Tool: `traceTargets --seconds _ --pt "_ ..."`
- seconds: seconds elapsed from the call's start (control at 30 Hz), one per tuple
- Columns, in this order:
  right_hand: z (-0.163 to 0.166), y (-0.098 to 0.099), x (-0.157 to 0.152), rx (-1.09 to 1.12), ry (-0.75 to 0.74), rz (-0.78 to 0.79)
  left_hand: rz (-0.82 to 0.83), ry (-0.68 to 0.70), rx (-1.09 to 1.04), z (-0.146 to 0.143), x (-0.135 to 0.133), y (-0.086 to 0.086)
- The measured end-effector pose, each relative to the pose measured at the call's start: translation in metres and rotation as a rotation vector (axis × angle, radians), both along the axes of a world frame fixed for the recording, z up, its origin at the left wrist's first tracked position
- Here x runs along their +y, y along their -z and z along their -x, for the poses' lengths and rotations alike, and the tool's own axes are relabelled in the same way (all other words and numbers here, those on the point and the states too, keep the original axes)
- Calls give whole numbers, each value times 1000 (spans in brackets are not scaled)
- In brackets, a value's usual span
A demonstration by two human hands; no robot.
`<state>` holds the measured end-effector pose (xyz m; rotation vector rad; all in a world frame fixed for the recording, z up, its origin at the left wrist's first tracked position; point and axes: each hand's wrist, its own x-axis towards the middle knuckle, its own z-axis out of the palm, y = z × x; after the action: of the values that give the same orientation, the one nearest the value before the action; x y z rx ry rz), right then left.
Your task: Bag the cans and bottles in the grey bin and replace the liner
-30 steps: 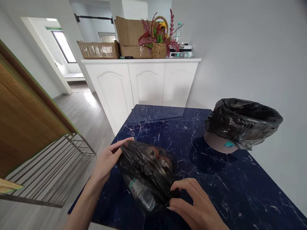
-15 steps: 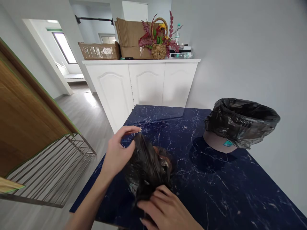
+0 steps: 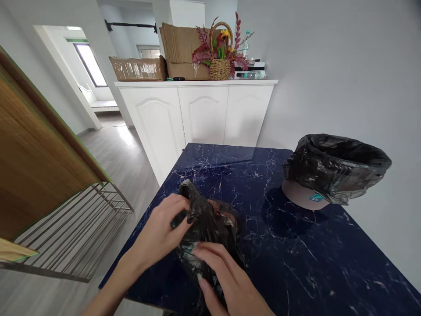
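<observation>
A crumpled black plastic bag lies on the dark blue marbled table, with brownish and pale contents showing through its right side. My left hand pinches the bag's gathered upper left part between thumb and fingers. Over the bag's near part is my right hand, its thumb and fingers apart, the fingertips slightly blurred and touching the plastic. To the right stands a grey bin with a teal label, and a black liner is folded over its rim.
Beyond the table is a white cabinet bearing cardboard boxes, a wicker flower basket and bottles. A metal rack with a brown board-like sheet stands at left. A grey wall borders the right.
My left hand has closed on the bag's upper part and moved slightly down. My right hand has moved up along the bag, and its fingers have spread from a gathered grip.
</observation>
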<state>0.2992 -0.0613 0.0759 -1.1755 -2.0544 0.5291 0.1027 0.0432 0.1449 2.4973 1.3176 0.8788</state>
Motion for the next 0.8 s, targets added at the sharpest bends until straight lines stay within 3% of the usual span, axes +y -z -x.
traceTargets --seconds 0.07,0.13,0.33,0.47,0.63,0.8 --pt "0 2 9 -39 -7 -38 6 193 108 0 -4 4" --pt "-3 6 17 -82 6 -57 -44 276 209 3 -5 9" --pt "-9 19 23 -255 53 -144 -165 327 449 21 -23 19" --pt "-8 17 25 -305 59 -190 -162 329 392 20 -39 20" --pt "-15 14 29 -337 121 -219 -116 440 351 6 -47 28" --pt "-27 20 30 -410 186 -243 -172 334 473 17 -48 47"
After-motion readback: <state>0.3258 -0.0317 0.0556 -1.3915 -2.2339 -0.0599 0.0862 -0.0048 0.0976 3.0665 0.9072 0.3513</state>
